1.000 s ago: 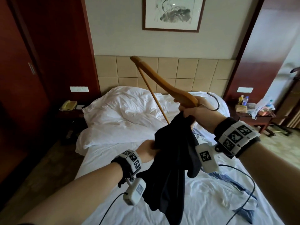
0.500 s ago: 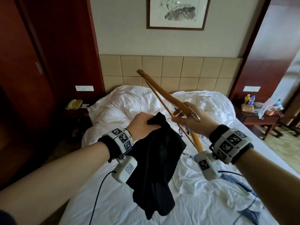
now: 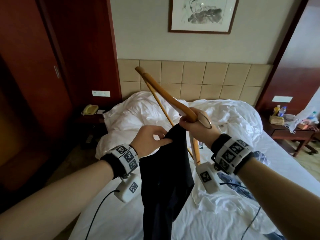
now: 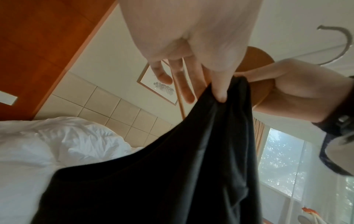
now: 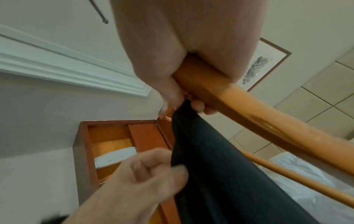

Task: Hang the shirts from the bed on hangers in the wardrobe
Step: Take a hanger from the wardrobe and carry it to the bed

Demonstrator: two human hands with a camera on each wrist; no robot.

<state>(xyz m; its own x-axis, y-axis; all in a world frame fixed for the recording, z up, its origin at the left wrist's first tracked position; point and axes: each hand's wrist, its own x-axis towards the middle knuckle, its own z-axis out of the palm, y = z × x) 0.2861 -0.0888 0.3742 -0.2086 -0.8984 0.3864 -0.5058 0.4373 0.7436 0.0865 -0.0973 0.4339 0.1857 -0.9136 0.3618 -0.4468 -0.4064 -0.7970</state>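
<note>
Black shirt (image 3: 166, 170) is pinched by left hand (image 3: 149, 141) and held with hanger (image 3: 164, 94) in right hand (image 3: 195, 125), above the bed (image 3: 225, 213). Open air lies around the hanger. Headboard (image 3: 207, 77) and nightstand (image 3: 294, 134) are well apart.

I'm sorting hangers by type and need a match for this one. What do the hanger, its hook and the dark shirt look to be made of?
Hanger: wood by its honey-brown colour, glossy varnish showing highlights. Hook: bare grey metal wire, shiny. Dark shirt: soft matte knit, probably cotton; it drapes limply.
</note>
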